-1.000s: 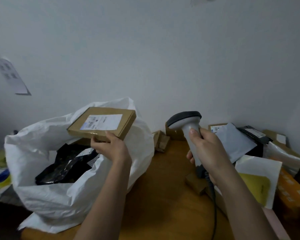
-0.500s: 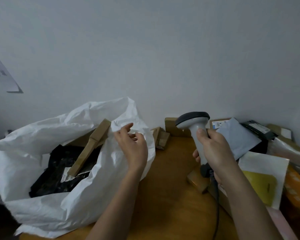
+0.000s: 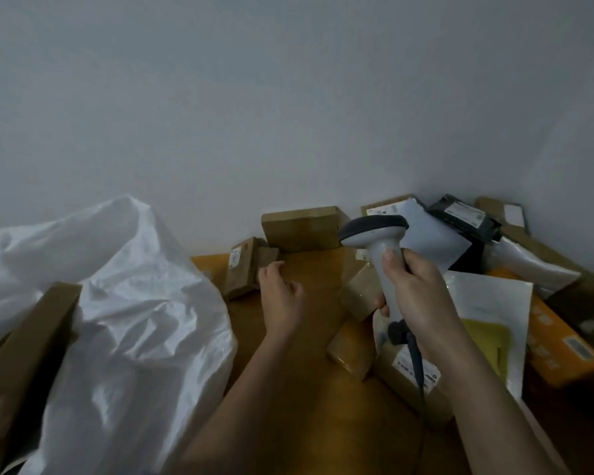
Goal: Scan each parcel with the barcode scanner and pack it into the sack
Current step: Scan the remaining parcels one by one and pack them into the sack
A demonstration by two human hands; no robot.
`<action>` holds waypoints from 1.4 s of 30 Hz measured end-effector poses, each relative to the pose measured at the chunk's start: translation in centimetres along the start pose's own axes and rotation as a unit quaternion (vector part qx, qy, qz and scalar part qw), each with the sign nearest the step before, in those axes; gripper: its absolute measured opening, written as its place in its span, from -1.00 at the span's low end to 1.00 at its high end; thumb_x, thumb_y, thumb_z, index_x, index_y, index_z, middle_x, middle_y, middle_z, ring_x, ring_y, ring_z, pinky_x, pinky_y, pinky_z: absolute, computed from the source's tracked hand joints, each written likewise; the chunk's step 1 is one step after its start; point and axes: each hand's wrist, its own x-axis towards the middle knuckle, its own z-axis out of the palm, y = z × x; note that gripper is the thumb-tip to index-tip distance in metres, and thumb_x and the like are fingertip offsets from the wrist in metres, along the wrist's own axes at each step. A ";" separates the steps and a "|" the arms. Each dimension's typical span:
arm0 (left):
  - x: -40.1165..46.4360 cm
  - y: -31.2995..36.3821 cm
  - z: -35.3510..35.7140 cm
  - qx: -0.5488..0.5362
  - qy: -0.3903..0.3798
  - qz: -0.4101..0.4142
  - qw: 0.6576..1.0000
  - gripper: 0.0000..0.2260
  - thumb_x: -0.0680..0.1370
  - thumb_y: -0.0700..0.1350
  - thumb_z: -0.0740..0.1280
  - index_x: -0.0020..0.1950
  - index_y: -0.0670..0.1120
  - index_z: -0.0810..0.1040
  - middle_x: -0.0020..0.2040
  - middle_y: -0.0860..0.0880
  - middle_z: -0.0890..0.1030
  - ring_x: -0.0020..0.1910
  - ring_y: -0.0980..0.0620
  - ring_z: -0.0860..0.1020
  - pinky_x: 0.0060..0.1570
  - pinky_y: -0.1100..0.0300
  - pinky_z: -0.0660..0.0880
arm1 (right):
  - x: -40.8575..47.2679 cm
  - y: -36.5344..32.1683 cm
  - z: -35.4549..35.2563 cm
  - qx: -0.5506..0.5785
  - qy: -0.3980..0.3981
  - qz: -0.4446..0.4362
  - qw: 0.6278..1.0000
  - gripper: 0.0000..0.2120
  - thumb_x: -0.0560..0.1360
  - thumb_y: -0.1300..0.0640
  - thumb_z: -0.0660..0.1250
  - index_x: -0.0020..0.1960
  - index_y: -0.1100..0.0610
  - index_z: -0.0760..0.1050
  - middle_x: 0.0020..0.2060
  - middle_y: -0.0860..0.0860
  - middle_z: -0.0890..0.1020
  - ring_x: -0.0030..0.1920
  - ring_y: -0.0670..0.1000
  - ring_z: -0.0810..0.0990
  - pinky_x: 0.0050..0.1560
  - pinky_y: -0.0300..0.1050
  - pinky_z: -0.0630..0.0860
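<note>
Toward the desk's far edge lies a small brown parcel (image 3: 243, 267), and my left hand (image 3: 282, 296), fingers loosely curled and holding nothing, reaches for it. A second ago that hand held a flat box; now the box (image 3: 24, 344) stands on end in the white sack (image 3: 134, 303) at the desk's left edge, so one more parcel is packed. My right hand (image 3: 415, 296) stays clamped round the barcode scanner (image 3: 379, 245), upright above the unscanned heap (image 3: 487, 303) in the desk's right corner.

Sack (image 3: 127, 303) cut off left and below, parcel labels (image 3: 415, 369) blurred, unreadable
</note>
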 end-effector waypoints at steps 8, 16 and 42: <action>12.7 -8.8 5.8 0.129 0.000 -0.244 0.961 -0.39 0.62 -0.15 0.26 0.59 -0.15 0.03 0.51 -0.22 0.25 0.43 -0.24 0.30 0.36 -0.14 0.33 | 10.1 5.3 2.4 -0.036 -0.015 0.032 0.999 -0.68 0.64 -0.06 0.14 -0.09 0.16 0.48 -0.46 0.03 0.54 -0.44 -0.03 0.56 -0.43 -0.19 0.47; 17.8 -17.4 7.2 0.229 -0.037 -0.235 0.944 -0.44 0.58 0.00 0.33 0.53 -0.08 0.24 0.47 -0.18 0.33 0.42 -0.24 0.31 0.40 -0.20 0.23 | 14.0 9.6 4.2 -0.037 -0.044 0.082 0.995 -0.79 0.62 -0.07 0.13 -0.04 -0.03 0.49 -0.42 0.03 0.56 -0.41 -0.06 0.57 -0.37 -0.20 0.50; 0.0 -14.5 6.7 0.029 -0.097 -0.451 0.887 0.01 0.30 0.13 0.59 0.53 -0.21 0.10 0.47 -0.23 0.26 0.45 -0.24 0.27 0.40 -0.16 0.31 | 8.9 6.5 2.9 -0.009 -0.039 0.082 0.996 -0.79 0.65 -0.04 0.14 0.03 0.03 0.50 -0.37 0.01 0.55 -0.44 -0.12 0.57 -0.42 -0.26 0.48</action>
